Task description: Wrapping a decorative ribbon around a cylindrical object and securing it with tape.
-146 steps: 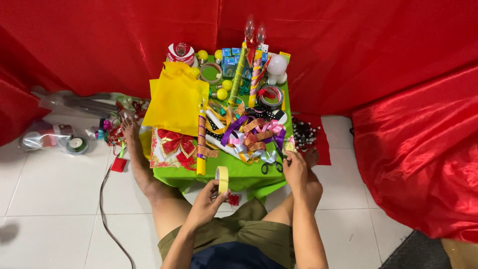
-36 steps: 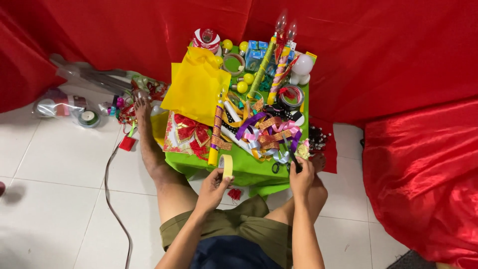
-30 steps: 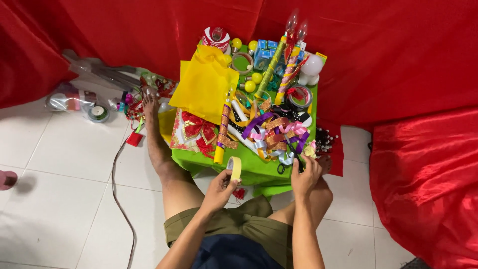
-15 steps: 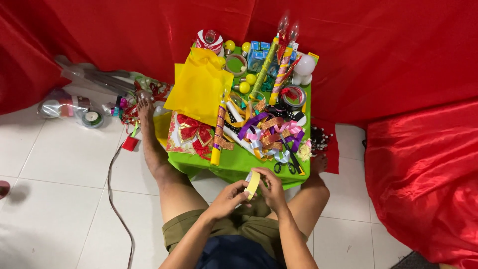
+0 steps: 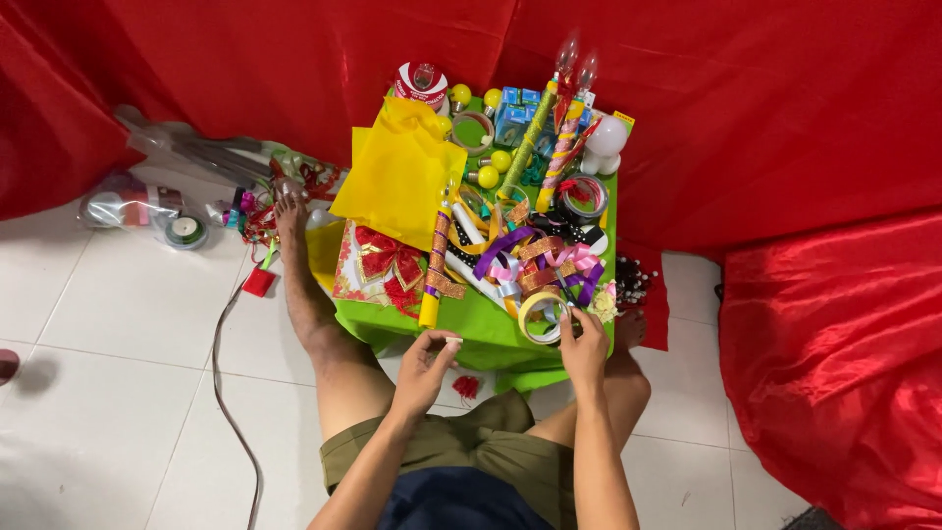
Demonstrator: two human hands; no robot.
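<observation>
Bright even light, soft shadows, sharp

The person wore olive-green shorts (image 5: 461, 456) over a dark blue top (image 5: 456, 501), with arms, legs and feet bare.

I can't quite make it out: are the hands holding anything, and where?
The right hand pinches the rim of a tape roll lying on the green table. The left hand pinches something small and pale; what it is cannot be told.

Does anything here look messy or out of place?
Yes. The small green table is heaped with tangled ribbons, and more craft bits lie strewn on the floor beside the person's foot. Nothing looks broken.
</observation>
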